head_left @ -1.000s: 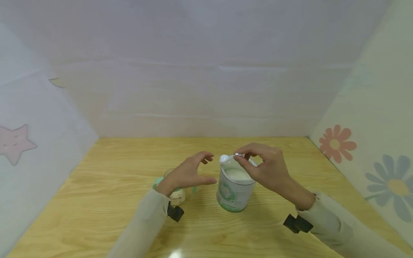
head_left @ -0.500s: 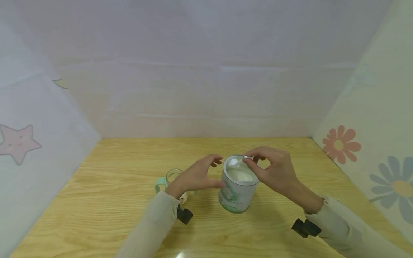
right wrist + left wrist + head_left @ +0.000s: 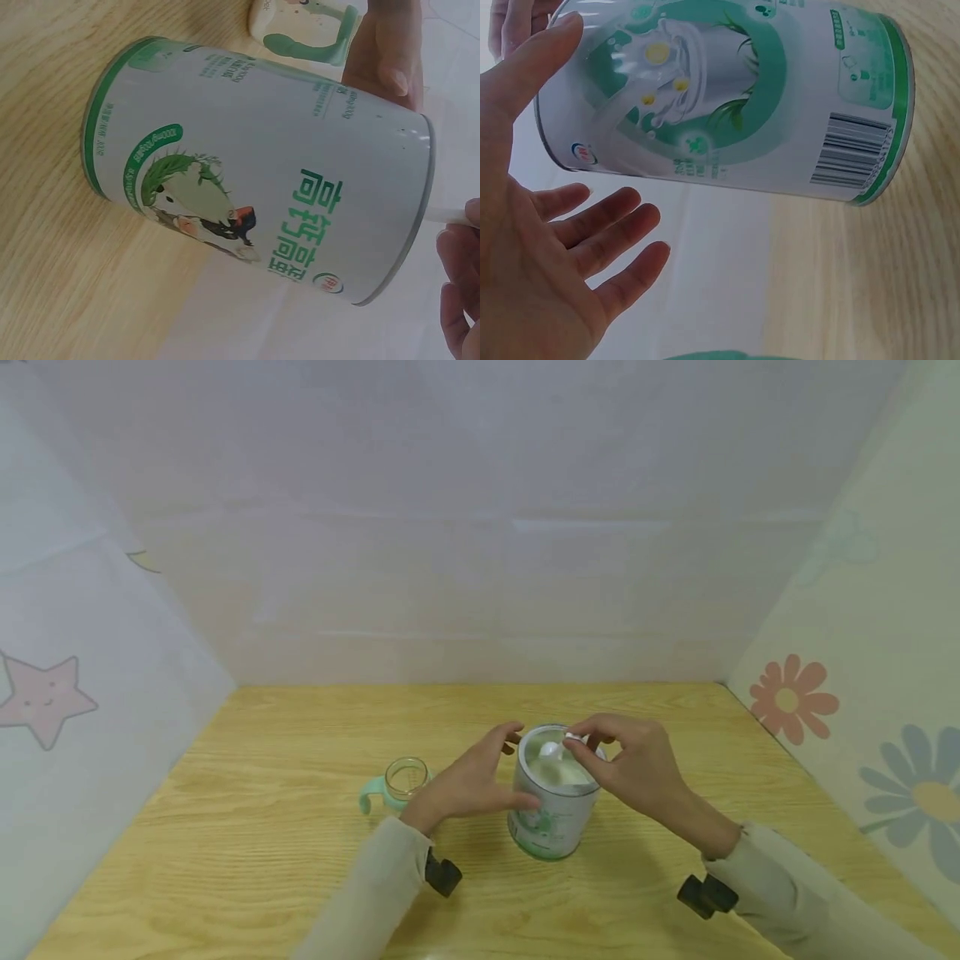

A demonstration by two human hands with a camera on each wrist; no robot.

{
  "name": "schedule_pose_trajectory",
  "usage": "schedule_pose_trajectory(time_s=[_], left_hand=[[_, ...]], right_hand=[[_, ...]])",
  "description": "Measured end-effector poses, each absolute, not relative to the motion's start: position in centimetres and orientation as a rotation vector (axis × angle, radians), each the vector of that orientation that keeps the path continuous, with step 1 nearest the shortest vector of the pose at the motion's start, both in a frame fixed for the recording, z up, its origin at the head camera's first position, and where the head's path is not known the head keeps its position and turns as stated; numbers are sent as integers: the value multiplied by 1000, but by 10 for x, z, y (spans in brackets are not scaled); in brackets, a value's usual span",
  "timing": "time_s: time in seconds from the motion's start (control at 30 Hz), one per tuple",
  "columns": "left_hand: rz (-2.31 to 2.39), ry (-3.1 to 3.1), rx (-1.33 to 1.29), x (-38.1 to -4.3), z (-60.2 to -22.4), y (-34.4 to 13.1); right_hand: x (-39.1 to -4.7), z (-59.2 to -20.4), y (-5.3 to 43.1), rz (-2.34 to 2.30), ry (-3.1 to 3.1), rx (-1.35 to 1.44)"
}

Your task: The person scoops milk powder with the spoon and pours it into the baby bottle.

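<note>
A white and green milk powder can [image 3: 555, 822] stands upright on the table, its top uncovered and pale powder [image 3: 553, 772] inside. My right hand [image 3: 637, 764] pinches the handle of a white scoop [image 3: 551, 750] between thumb and fingertips; the scoop's bowl is inside the can's mouth, just over the powder. At the can's left side is my left hand [image 3: 472, 787], thumb and fingers spread. In the left wrist view its thumb overlaps the can near the rim, while the other fingers [image 3: 611, 240] stretch out apart from the wall.
Left of the can, partly behind my left wrist, stands a glass cup [image 3: 406, 778] with mint-green handles [image 3: 368, 793]. The wooden table [image 3: 247, 860] meets pale fabric walls [image 3: 480, 577] at the back and sides.
The scoop has gone from above the can's far rim down into its mouth, with my right hand lowering. My left hand has shifted right to the can, uncovering more of the cup.
</note>
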State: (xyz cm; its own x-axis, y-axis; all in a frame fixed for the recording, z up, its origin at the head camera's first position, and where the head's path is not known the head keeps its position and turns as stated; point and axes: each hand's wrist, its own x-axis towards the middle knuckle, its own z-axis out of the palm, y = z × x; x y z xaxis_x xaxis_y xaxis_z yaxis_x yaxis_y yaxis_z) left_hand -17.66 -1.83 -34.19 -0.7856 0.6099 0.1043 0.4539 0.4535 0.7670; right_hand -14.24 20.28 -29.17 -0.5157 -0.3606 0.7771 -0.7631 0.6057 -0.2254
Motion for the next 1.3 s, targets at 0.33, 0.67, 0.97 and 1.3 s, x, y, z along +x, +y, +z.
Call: schedule_pose_trajectory(time_s=[0.33,0.67,0.97,1.3], left_hand=[[1305,2469,1012,-174,-354,-12],[1342,2438,1005,-174,-356,-12],[1337,2430,992,-174,-356,-11],[1348,2430,996,-175,-358,-11]], right_hand=[[-147,-303,203,740,-2189,848],[-148,-308,200,669,-2249,806],[-150,-307,201,655,-2323,818],[-150,-307,201,665,-2385,841]])
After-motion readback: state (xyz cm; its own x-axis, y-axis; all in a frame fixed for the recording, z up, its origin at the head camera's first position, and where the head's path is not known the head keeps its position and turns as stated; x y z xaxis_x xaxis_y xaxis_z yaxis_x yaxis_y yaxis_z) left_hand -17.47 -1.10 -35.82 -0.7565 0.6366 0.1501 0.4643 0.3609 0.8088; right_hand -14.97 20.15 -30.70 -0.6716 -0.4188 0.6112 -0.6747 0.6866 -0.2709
